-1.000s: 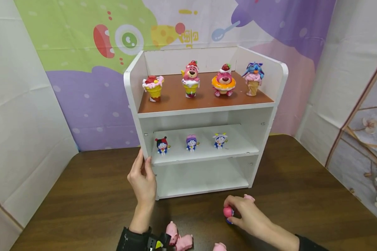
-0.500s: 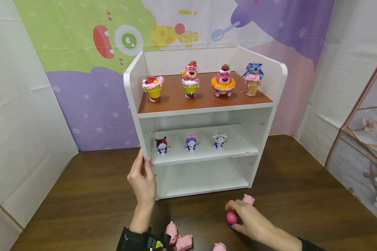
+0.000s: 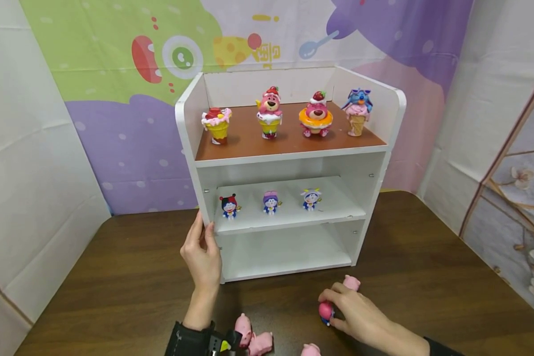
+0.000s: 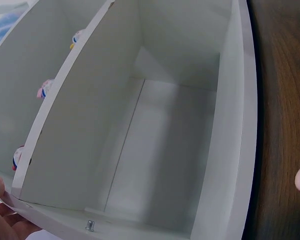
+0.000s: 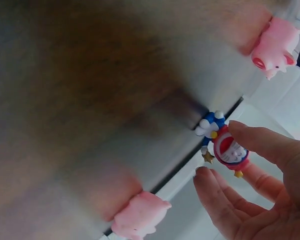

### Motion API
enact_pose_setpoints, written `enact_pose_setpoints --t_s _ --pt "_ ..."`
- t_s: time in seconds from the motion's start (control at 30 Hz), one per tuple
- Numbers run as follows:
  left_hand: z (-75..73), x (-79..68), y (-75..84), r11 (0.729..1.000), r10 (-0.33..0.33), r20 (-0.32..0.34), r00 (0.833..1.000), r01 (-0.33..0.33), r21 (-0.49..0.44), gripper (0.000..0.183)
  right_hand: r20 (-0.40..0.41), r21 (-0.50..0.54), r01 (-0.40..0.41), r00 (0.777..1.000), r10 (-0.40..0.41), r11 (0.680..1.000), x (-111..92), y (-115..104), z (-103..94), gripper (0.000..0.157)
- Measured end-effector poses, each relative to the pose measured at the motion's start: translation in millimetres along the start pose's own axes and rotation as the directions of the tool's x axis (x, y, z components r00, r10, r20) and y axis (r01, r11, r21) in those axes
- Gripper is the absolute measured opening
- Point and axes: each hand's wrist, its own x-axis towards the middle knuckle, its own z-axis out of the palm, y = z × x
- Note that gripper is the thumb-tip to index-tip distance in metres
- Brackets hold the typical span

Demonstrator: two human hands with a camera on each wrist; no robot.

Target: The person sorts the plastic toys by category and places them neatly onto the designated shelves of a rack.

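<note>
My left hand [image 3: 202,257] holds the left side panel of a white shelf unit [image 3: 289,225], thumb at the front edge and fingers outside. In the left wrist view part of that hand [image 4: 7,222] shows at the panel's edge. Low over the table, just in front of the unit, my right hand [image 3: 360,311] pinches a small figurine [image 3: 326,311] with a pink hood and blue body. The right wrist view shows the figurine [image 5: 230,147] between thumb and fingers, its face and a gold star visible. A pink pig toy [image 3: 351,283] lies just beyond this hand.
Three blue-bodied figurines [image 3: 271,202] stand on the middle shelf. Several dessert-themed figures [image 3: 317,117] line the brown top. More pink pig toys [image 3: 260,343] lie at the table's [image 3: 115,296] front, one [image 3: 310,350] partly cut off by the view's edge.
My right hand has shifted slightly toward the front of the table with the figurine, uncovering more of the pig toy behind it. The left hand has stayed on the unit.
</note>
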Motion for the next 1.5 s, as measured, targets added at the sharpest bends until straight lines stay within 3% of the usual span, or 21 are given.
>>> enact_pose_setpoints --t_s 0.1,0.17,0.23,0.33,0.43,0.6,0.77,1.0,1.13,1.3,1.5 --pt "0.0 0.2 -0.6 1.0 0.004 -0.005 1.0 -0.004 0.0 0.033 0.032 0.007 0.055 0.998 -0.056 0.998 2.9 1.4 -5.4 0.037" --pt "0.2 0.2 -1.3 1.0 0.003 -0.007 1.0 -0.003 0.001 0.033 0.071 0.018 0.15 0.986 -0.151 0.989 6.0 4.5 -9.4 0.041" --pt "0.1 0.4 -1.3 1.0 0.002 -0.006 1.0 -0.002 -0.002 0.034 0.124 0.04 0.264 0.956 -0.267 0.964 9.2 8.6 -13.2 0.046" --pt "-0.3 0.4 -0.9 1.0 -0.002 -0.004 1.0 0.002 0.001 0.033 0.203 0.063 0.406 0.889 -0.41 0.912 13.6 15.1 -16.7 0.048" --pt "-0.6 0.4 0.1 1.0 -0.002 0.0 1.0 0.002 -0.002 0.033 0.235 0.059 0.472 0.85 -0.472 0.879 16.7 20.5 -17.0 0.045" --pt "0.3 -0.2 -0.2 1.0 -0.001 -0.001 1.0 0.001 -0.006 0.033 0.215 0.061 0.509 0.833 -0.509 0.859 19.8 27.5 -13.5 0.038" --pt "0.4 -0.1 0.9 1.0 0.009 -0.003 1.0 -0.009 -0.005 0.033 0.173 0.079 0.522 0.832 -0.527 0.849 21.3 30.7 -9.1 0.029" --pt "0.2 -0.2 -0.8 1.0 -0.007 0.0 1.0 0.007 0.001 0.033 0.156 0.083 0.489 0.854 -0.496 0.868 20.3 28.7 -6.4 0.021" --pt "0.0 -0.9 -2.3 1.0 -0.025 0.01 1.0 0.025 -0.005 0.033 0.141 0.058 0.462 0.874 -0.465 0.885 18.0 26.5 -6.9 0.023" --pt "0.8 -1.0 -2.7 1.0 -0.019 0.004 1.0 0.019 -0.002 0.033 0.094 -0.002 0.393 0.915 -0.391 0.919 17.0 21.1 -14.5 0.026" --pt "1.4 -0.6 -2.5 1.0 -0.01 -0.007 1.0 0.01 -0.009 0.032 0.051 0.022 0.3 0.952 -0.301 0.954 20.7 14.5 -30.5 0.021"
